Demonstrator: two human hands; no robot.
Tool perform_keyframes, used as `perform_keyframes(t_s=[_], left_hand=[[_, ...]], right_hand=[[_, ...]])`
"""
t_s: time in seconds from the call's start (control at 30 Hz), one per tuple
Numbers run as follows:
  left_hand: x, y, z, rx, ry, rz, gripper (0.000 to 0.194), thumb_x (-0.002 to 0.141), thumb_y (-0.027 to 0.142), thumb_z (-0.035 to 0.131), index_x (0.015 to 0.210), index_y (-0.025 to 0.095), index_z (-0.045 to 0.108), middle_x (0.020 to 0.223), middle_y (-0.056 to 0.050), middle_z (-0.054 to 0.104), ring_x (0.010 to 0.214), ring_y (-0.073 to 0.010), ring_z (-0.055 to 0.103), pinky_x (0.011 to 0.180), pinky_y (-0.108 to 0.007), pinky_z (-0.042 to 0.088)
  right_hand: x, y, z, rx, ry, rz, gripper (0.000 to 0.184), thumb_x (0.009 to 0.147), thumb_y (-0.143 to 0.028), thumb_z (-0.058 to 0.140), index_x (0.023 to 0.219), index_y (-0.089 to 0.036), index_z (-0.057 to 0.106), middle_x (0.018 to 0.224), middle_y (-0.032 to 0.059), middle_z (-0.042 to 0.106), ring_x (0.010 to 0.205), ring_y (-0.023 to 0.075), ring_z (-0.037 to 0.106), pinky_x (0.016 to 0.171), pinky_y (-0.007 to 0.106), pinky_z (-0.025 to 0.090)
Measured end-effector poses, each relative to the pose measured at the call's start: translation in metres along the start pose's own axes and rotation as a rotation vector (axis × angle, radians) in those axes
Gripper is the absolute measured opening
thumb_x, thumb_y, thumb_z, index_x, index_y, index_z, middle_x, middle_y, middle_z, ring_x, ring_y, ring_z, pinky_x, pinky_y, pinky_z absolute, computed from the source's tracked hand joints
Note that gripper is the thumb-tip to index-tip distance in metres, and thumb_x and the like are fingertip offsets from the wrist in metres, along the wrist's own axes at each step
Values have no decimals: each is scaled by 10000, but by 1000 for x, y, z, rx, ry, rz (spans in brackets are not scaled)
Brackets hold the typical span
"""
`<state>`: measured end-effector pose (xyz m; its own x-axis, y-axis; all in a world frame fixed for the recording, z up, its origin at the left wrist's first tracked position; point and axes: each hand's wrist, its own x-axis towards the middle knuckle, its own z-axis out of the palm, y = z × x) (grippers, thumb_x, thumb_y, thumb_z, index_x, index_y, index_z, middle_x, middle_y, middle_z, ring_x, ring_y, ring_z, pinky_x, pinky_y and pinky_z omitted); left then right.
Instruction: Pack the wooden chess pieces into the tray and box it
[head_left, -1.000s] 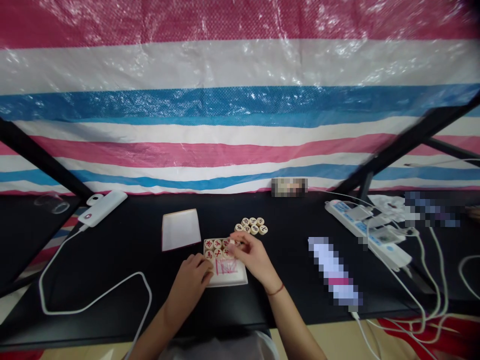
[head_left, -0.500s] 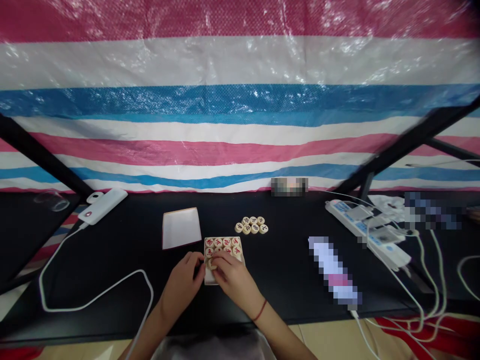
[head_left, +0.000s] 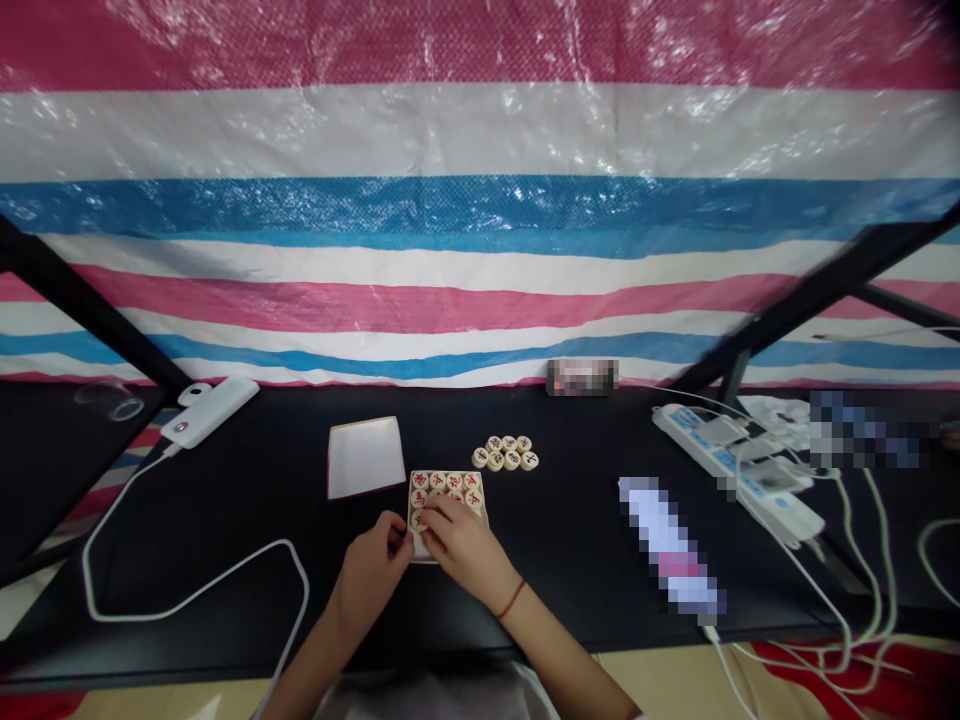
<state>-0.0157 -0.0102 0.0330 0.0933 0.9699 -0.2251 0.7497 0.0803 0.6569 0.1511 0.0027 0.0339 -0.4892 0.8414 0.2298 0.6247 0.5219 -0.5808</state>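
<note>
An open white box [head_left: 427, 558] lies on the desk in front of me, with rows of Chinese chess pieces marked in red [head_left: 454, 481] inside it. My right hand [head_left: 466, 548] reaches over the box, its fingertips pinched at a pale round chess piece [head_left: 417, 520] in the third row, at the left wall. The hand hides part of the rows. My left hand [head_left: 375, 560] is beside the box's left wall, fingers curled and thumb close to the edge; anything inside them is hidden. Behind and to the right, dark-marked chess pieces [head_left: 511, 459] lie grouped on the desk.
Behind the box, on the left, is the box lid [head_left: 366, 457], its white inside up. A white power bank [head_left: 212, 412] with a cable stands farther left. To the right are a blurred-out phone [head_left: 667, 545] and a power strip [head_left: 739, 470] with cables. A striped sheet [head_left: 450, 290] hangs behind.
The chess piece under my right fingers was tilted above the box and now lies flat in the third row. My left hand stays beside the box. The view has shifted slightly.
</note>
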Motion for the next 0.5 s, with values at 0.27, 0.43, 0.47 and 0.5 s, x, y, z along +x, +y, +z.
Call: perform_keyframes(t_s=[0.27,0.43,0.47,0.5], left_hand=[[0,3,-6,15,4,42,78,857,292,492,882,218,499,688,32,638,613,-143,625,612,-243,414],[0,1,0,13,-47,59,105,859,228,475,963,217,485,685,35,642,605,-141,622,592,-232,389],[1,0,1,11,-53,58,105,861,223,475,966,215,485,689,33,644,612,-141,624,596,-231,387],[1,0,2,11,-56,53,106,863,219,477,968,213,486,693,30,645,620,-143,626,602,-231,386]], right_hand=[[17,44,-67,-58,174,223,237,884,-145,476,1032,-186,657,1125,85,617,991,172,618,900,279,476],[44,98,-102,-138,-89,396,313,844,-115,496,1085,-186,683,1138,68,653,987,167,635,909,255,459],[49,104,-105,-136,-162,408,313,843,-134,510,1097,-185,684,1110,65,671,974,167,641,893,248,464],[54,108,-107,-139,-230,416,311,842,-158,525,1107,-184,685,1079,61,687,955,167,648,872,241,470]])
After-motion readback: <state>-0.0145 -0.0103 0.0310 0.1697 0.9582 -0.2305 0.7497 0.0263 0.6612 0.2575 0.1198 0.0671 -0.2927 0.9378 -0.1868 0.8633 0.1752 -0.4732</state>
